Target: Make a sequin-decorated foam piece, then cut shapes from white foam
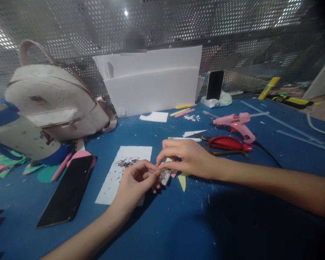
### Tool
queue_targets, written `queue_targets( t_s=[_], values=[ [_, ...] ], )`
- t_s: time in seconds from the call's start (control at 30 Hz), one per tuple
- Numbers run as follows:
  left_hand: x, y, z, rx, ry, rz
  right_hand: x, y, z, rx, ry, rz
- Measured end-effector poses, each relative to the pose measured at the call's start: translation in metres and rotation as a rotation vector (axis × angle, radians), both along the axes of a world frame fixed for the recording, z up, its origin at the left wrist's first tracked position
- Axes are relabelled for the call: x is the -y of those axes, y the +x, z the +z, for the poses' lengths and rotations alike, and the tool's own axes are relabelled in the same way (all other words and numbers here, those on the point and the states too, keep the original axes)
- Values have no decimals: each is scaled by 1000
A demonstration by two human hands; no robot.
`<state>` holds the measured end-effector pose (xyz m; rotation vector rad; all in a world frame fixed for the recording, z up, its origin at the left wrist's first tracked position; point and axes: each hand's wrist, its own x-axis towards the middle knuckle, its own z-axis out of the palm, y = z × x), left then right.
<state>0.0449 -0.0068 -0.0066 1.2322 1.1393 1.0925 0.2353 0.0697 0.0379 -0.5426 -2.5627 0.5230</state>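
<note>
My left hand (137, 179) and my right hand (188, 157) meet above the table, fingertips touching. Between them is a small whitish, partly shiny piece (165, 177), which the left thumb and fingers pinch at its edge. The right thumb and forefinger are pressed together at the same spot; what lies between them is too small to make out. Under the left hand is a white sheet of paper (108, 187) bearing a heap of coloured glitter flakes (127, 162). A pale yellow paper piece (182, 181) pokes out beneath the right hand, beside a bit of pink paper (174, 173).
A pink glue gun (237, 124), red-handled pliers (229, 143) and several pens (184, 112) lie beyond my right hand. To the left are a black phone (67, 191), a large bottle (24, 133) and a pale backpack (54, 97). White boards (154, 86) lean at the back.
</note>
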Motion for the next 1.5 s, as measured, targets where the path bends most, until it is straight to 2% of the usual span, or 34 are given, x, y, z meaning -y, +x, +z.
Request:
queue_targets(
  t_s=[0.23, 0.43, 0.7, 1.3, 1.5],
  values=[
    [-1, 0, -2, 2, -1, -5, 1, 0, 0, 4, -3, 7],
    [-1, 0, -3, 2, -25, -30, 0, 0, 1, -4, 3, 72],
    [-2, -2, -1, 19, -1, -62, 1, -1, 0, 3, 11, 35],
    [0, 2, 2, 77, -6, -106, 14, -6, -4, -71, -127, -19],
    [1, 1, 1, 75, -7, -79, 16, -7, -4, -74, -212, -86]
  ],
)
